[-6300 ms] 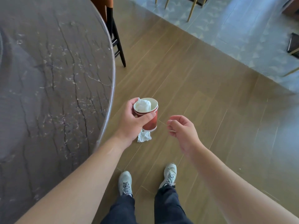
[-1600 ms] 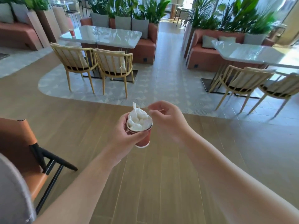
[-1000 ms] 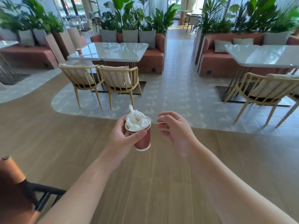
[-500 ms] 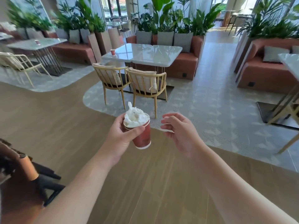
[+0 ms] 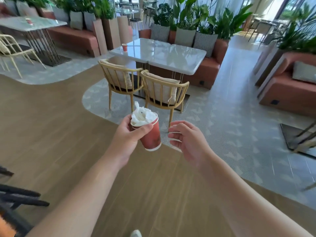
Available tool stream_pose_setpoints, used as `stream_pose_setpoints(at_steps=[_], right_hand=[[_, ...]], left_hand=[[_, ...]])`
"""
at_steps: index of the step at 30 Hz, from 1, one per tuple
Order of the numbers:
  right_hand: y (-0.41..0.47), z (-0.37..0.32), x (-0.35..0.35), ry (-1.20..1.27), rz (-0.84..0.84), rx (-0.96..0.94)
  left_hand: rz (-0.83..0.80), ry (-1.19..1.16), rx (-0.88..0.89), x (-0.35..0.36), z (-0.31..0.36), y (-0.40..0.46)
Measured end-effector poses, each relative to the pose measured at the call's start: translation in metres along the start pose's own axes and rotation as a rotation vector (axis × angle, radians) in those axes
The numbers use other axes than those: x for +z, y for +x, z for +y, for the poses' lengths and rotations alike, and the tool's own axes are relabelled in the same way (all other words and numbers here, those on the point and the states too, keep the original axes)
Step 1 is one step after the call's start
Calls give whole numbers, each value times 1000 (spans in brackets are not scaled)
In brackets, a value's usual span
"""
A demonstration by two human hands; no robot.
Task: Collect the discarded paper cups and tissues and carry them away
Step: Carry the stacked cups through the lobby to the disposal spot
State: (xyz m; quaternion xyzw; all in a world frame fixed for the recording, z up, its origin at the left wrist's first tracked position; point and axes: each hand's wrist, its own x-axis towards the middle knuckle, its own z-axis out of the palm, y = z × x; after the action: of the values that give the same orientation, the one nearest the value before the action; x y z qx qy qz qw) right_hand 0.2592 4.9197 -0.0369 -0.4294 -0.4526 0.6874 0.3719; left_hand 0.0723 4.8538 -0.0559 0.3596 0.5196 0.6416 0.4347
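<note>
1. Nearest: left hand (image 5: 127,134) grasps a red cup (image 5: 150,135) by the upper wall, thumb across the front just under the rim. Cup tilted, base swung to the right, held in the air over the wood floor (image 5: 51,134).
2. Tissue (image 5: 142,115) is stuffed into the cup, heaped above the rim. Nothing hangs loose below.
3. Right hand (image 5: 185,139) just beside the cup, not touching it; grip released, fingers loosely curled, holding nothing.
4. Judgement: one cup and its tissue are collected; the carry is under way, no bin in view.
5. Mid distance: two chairs (image 5: 142,86) at a white desk (image 5: 159,54).
6. On that desk's far left corner stands a second cup (image 5: 124,47), upright and alone. Probably still to collect.
7. Far left: another desk (image 5: 32,24) bears a small red thing (image 5: 29,21), possibly a third cup; too blurred to tell.
</note>
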Motion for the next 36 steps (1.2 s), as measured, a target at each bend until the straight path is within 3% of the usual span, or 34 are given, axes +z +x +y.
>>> stream_pose_setpoints(at_steps=[11,19,36], right_hand=[[150,-37,104,-65,-64,-45],[250,-54,79,7,-21,-33],[507,-142,16,92,-237,25]], left_hand=[[-1,2,47,-80,26,159],[-49,64,13,-61,8,252],[152,114,78,20,9,471]])
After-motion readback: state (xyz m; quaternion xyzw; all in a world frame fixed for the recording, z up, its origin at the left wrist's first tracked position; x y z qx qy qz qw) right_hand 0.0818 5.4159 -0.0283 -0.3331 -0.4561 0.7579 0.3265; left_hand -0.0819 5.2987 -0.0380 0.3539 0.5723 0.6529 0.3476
